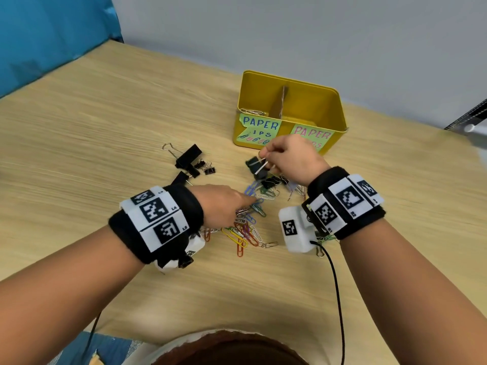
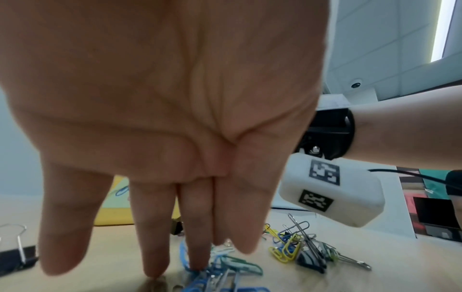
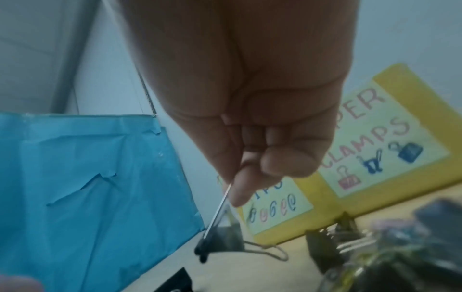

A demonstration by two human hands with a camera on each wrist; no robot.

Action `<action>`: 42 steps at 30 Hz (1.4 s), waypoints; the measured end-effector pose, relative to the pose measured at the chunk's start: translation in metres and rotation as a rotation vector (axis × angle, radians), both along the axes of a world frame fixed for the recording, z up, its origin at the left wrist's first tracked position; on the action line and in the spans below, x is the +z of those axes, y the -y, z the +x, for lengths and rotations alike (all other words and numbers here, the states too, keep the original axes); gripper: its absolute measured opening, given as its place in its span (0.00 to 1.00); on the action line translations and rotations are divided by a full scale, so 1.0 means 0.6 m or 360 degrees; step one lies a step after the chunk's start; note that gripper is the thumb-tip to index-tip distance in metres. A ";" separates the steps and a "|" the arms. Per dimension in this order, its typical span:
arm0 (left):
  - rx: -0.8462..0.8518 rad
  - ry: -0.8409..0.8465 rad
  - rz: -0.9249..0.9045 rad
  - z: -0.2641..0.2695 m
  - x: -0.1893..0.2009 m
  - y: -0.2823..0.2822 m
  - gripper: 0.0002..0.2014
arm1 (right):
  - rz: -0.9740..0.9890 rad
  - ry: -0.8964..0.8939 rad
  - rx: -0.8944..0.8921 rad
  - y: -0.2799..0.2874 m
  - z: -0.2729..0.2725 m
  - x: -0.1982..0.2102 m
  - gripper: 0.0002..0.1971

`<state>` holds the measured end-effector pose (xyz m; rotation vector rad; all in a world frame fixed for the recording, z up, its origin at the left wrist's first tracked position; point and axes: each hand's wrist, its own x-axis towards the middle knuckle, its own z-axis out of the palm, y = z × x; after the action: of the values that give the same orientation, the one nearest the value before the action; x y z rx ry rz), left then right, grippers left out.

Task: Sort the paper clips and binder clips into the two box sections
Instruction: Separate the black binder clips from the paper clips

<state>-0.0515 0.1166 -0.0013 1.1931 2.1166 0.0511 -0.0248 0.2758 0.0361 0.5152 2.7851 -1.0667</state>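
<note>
A yellow box (image 1: 329, 101) with a cardboard divider stands at the back, labelled for paper clips on the left and paper clamps on the right; a few silver clips lie in its left section. My right hand (image 1: 287, 156) pinches the wire handle of a black binder clip (image 1: 254, 164), (image 3: 225, 240), lifted just in front of the box. My left hand (image 1: 224, 204) reaches flat over the pile of coloured paper clips (image 1: 245, 230); its straight fingers (image 2: 197, 247) touch blue clips (image 2: 212, 276).
More black binder clips (image 1: 188, 159) lie left of the pile, and others (image 1: 271, 181) sit under my right hand. A blue sheet (image 1: 47, 35) hangs at the table's far left corner. A black cable (image 1: 337, 299) trails from my right wrist.
</note>
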 end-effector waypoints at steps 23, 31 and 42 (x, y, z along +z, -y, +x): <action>-0.0051 -0.0021 0.0007 0.000 0.004 -0.032 0.31 | 0.0649 0.0521 0.0442 -0.006 0.054 -0.038 0.19; 0.0035 0.0005 0.0019 -0.014 -0.005 -0.008 0.28 | 0.0630 0.0343 0.0584 0.029 0.050 -0.043 0.20; -0.0124 0.0092 0.0005 -0.011 0.009 -0.002 0.23 | 0.0397 -0.0149 0.0101 0.005 0.017 -0.012 0.11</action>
<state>-0.0579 0.1180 0.0042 1.2598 2.0186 0.0530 -0.0148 0.2729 0.0288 0.4075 3.0142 -0.7540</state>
